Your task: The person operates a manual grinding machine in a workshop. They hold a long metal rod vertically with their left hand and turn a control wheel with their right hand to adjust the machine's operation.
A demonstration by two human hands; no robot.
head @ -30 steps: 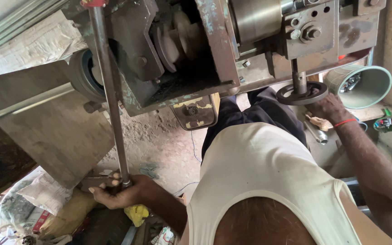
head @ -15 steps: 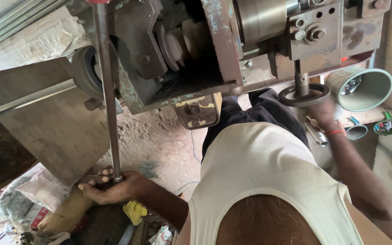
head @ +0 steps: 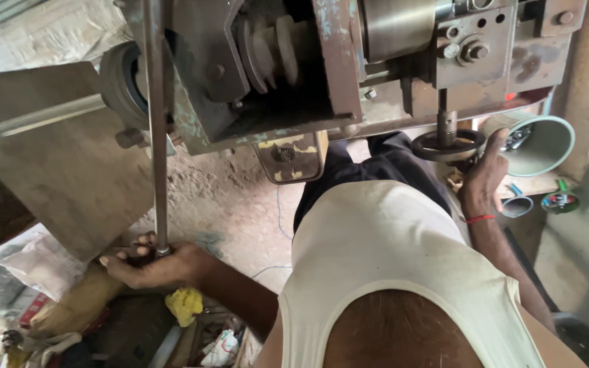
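Item: our left hand [head: 150, 264], low at the near left, fingers curled round the bottom end of a long steel rod [head: 156, 129]. The rod stands nearly upright and runs up past the left flank of the lathe-like machine [head: 294, 75], where its top leaves the frame.

Item: our right hand [head: 483, 178], at the right, fingers resting on the rim of a small black handwheel [head: 447, 144] that hangs on a short shaft under the machine's carriage; the forefinger lies stretched along the rim, the rest loosely bent (whether they grip tightly we cannot tell).

Progress, as we judge it: both holds are taken, rod and wheel in hand; no cut, chip or finished piece shows, so the working itself seems yet to come.

Containers and packages: a pale green funnel-shaped tub [head: 543, 144] at the far right with dark parts inside; a blue ring-shaped roll [head: 517, 204] just below it; a small round dish of coloured bits [head: 559, 202] beside that; a yellow rag [head: 185, 304] near our left forearm; crumpled white and tan sacks [head: 39, 269] at the near left; a small printed packet [head: 223, 346] at the bottom edge.
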